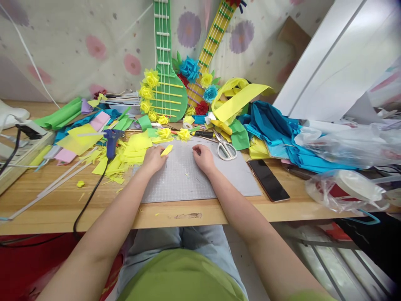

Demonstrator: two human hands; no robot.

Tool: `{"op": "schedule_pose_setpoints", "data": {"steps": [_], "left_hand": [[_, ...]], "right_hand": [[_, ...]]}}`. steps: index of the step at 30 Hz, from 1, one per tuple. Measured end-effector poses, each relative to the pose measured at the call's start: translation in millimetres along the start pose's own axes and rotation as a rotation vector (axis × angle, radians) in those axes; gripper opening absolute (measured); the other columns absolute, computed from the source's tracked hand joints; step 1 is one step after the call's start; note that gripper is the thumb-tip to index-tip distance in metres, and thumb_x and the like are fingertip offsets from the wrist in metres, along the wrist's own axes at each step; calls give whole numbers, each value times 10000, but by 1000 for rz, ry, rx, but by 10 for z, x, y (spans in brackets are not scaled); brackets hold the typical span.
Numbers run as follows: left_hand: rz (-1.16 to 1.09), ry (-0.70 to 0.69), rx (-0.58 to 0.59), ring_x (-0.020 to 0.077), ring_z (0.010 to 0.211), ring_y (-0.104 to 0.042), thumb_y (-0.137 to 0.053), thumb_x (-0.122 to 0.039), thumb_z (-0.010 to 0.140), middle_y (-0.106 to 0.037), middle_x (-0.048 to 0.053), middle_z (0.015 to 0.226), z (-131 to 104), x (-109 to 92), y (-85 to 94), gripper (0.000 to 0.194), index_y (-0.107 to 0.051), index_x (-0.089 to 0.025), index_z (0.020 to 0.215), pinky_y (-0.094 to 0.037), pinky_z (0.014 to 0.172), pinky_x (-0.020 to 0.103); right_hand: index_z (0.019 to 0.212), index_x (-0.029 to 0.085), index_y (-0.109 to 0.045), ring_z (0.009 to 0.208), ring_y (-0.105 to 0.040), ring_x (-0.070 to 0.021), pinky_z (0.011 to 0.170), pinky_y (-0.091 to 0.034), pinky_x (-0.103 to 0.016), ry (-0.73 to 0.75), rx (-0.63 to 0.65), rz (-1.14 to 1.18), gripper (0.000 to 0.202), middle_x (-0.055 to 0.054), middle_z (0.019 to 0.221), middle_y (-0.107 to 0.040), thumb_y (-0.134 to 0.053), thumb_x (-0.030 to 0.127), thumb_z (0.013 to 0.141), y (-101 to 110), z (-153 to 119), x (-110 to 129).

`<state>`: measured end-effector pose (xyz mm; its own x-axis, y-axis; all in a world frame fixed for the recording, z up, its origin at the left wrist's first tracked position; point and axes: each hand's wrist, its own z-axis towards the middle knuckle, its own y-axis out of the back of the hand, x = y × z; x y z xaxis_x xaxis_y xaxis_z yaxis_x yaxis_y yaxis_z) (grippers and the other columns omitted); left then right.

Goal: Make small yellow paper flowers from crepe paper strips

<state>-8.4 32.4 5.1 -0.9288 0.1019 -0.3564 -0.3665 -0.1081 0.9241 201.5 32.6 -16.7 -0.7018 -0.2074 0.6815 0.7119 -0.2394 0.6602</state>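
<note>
My left hand [153, 159] is closed on a small strip of yellow crepe paper [167, 150], which sticks out past the fingertips over the grey cutting mat [178, 184]. Across the mat, my right hand [203, 158] has its fingers curled together; anything inside them is hidden. White-handled scissors [227, 151] lie just right of that hand, at the mat's edge. Loose yellow paper pieces [134, 150] are heaped beside my left hand. Two finished yellow paper flowers [183, 134] rest behind the mat.
A glue gun [111, 142] stands at left, its black cord hanging over the table edge. A phone [268, 179] lies right of the mat. Behind lean a green paper instrument [169, 94] and a yellow one [216, 31]. Blue crepe paper [275, 129] and a plastic-wrapped roll [351, 186] fill the right.
</note>
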Motion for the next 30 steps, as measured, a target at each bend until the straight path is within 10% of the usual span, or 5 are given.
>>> {"op": "schedule_pose_setpoints", "data": {"steps": [15, 30], "left_hand": [[-206, -212, -209, 195, 846, -560, -466, -135, 771, -577, 46, 896, -89, -482, -253, 373, -456, -210, 1136, -435, 699, 306], [-531, -359, -25, 111, 691, -510, -536, -168, 697, -536, 6, 827, -122, -374, -270, 523, -396, -184, 1201, -460, 665, 254]], "right_hand": [[1059, 199, -552, 951, -476, -186, 860, -400, -338, 181, 18, -88, 297, -68, 984, -526, -454, 164, 781, -70, -26, 147], [887, 204, -619, 888, -451, -215, 820, -364, -340, 321, 71, -263, 172, -62, 858, -599, -472, 172, 804, -100, -37, 161]]}}
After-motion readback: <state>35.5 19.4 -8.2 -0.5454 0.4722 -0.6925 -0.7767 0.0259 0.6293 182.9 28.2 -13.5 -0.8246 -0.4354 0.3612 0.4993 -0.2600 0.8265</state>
